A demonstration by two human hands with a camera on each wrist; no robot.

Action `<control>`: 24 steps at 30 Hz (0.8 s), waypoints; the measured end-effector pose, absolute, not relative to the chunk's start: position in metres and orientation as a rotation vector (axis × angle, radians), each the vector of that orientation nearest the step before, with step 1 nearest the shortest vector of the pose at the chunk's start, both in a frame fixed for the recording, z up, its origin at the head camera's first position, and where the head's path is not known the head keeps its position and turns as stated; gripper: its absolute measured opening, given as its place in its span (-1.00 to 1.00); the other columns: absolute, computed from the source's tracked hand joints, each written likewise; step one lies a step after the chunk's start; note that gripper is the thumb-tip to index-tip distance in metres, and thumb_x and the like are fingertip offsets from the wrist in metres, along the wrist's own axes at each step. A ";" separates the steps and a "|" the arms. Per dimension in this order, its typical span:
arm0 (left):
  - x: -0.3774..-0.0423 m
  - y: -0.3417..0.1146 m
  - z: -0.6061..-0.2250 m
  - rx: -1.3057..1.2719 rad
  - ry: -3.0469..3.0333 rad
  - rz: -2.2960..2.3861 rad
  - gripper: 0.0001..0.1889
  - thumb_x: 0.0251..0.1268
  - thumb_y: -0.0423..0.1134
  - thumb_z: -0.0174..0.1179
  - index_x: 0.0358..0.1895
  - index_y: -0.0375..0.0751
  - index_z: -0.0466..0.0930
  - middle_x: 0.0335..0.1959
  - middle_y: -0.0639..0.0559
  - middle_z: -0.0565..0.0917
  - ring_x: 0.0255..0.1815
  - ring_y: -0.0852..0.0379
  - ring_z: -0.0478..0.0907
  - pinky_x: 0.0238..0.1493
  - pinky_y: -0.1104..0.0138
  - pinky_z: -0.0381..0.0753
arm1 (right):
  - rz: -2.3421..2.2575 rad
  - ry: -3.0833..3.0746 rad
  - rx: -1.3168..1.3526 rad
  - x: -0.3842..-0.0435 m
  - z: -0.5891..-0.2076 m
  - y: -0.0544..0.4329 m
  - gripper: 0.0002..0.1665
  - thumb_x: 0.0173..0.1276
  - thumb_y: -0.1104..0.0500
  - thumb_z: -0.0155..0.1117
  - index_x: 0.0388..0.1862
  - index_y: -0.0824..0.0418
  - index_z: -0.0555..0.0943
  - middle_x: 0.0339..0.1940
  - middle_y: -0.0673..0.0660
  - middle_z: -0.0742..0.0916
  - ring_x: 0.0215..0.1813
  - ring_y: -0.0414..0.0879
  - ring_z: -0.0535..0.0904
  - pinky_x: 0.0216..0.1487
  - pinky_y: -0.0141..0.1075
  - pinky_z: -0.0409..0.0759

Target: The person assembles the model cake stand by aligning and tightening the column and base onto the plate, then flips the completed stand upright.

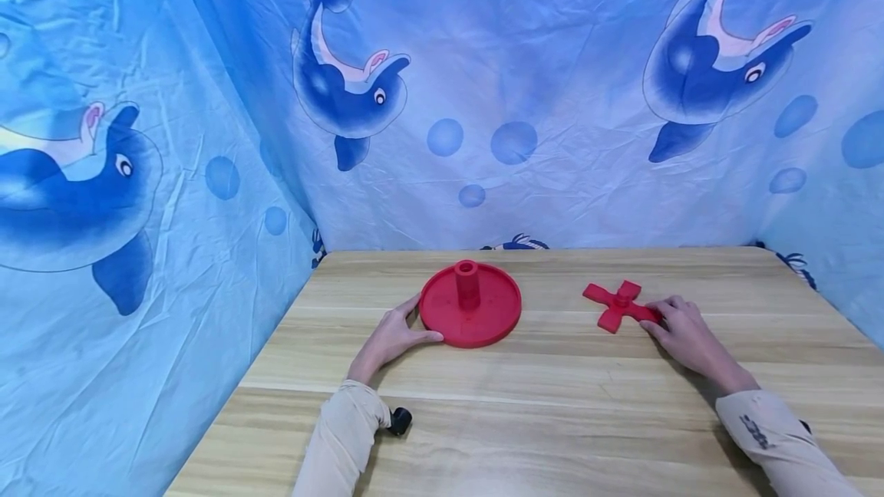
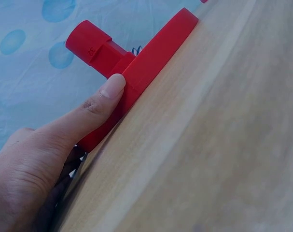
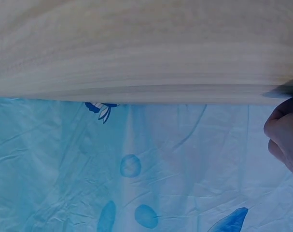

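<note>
A round red base (image 1: 449,324) with a raised rim lies flat on the table, a hollow red post (image 1: 468,288) upright at its middle. My left hand (image 1: 392,337) holds the base by its left side, fingers at the far edge and thumb on the near rim. In the left wrist view the thumb presses the rim (image 2: 156,58), and the other fingers are mostly hidden. To the right, a red four-armed cross piece (image 1: 623,299) has a small knob at its centre. My right hand (image 1: 689,337) pinches its right arm; in the right wrist view only part of that hand shows.
The wooden table (image 1: 525,420) stands against blue curtains (image 1: 587,198) printed with dolphins and bubbles, behind and at both sides. A small black device (image 1: 400,421) sits at the left cuff.
</note>
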State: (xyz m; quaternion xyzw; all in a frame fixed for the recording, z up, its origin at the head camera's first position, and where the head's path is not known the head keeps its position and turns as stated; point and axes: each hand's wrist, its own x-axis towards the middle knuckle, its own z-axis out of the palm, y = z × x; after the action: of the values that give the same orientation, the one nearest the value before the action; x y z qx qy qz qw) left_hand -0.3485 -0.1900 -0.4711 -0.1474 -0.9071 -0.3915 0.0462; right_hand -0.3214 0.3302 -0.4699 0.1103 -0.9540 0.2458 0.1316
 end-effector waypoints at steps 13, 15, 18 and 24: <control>-0.347 -0.188 -0.472 -0.450 -2.756 -1.269 0.08 0.05 0.16 0.59 0.62 -0.14 0.25 0.50 -0.11 0.43 0.53 -0.16 0.29 0.38 -0.10 0.44 | 0.686 -2.700 0.335 -0.319 -0.473 0.328 -0.57 0.43 0.30 0.37 0.08 0.65 0.54 -0.12 0.48 0.54 -0.11 0.31 0.39 -0.14 0.17 0.42; -0.346 -0.189 -0.471 -0.448 -2.758 -1.265 0.08 0.05 0.16 0.59 0.62 -0.14 0.25 0.50 -0.12 0.43 0.52 -0.16 0.29 0.39 -0.10 0.43 | 0.672 -2.677 0.342 -0.319 -0.473 0.327 -0.57 0.43 0.30 0.37 0.07 0.65 0.55 -0.13 0.47 0.55 -0.12 0.31 0.40 -0.14 0.16 0.42; -0.347 -0.189 -0.471 -0.441 -2.764 -1.249 0.09 0.05 0.17 0.59 0.62 -0.14 0.24 0.51 -0.13 0.42 0.53 -0.16 0.28 0.40 -0.09 0.42 | 0.649 -2.633 0.367 -0.318 -0.472 0.325 -0.59 0.42 0.31 0.37 0.05 0.65 0.56 -0.15 0.46 0.56 -0.14 0.30 0.42 -0.16 0.15 0.42; -0.347 -0.188 -0.470 -0.430 -2.775 -1.220 0.09 0.05 0.18 0.58 0.62 -0.15 0.24 0.52 -0.13 0.40 0.54 -0.15 0.27 0.42 -0.08 0.40 | 0.657 -2.617 0.394 -0.316 -0.466 0.319 -0.56 0.44 0.30 0.36 0.10 0.65 0.55 -0.14 0.44 0.57 -0.13 0.28 0.42 -0.16 0.12 0.42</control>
State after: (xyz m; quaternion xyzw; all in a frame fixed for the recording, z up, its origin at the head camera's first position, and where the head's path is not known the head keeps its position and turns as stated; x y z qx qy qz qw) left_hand -0.3473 -0.1885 -0.4700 -0.1403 -0.9056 -0.3982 0.0401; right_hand -0.3160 0.3188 -0.4664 0.1415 -0.9392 0.2358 0.2056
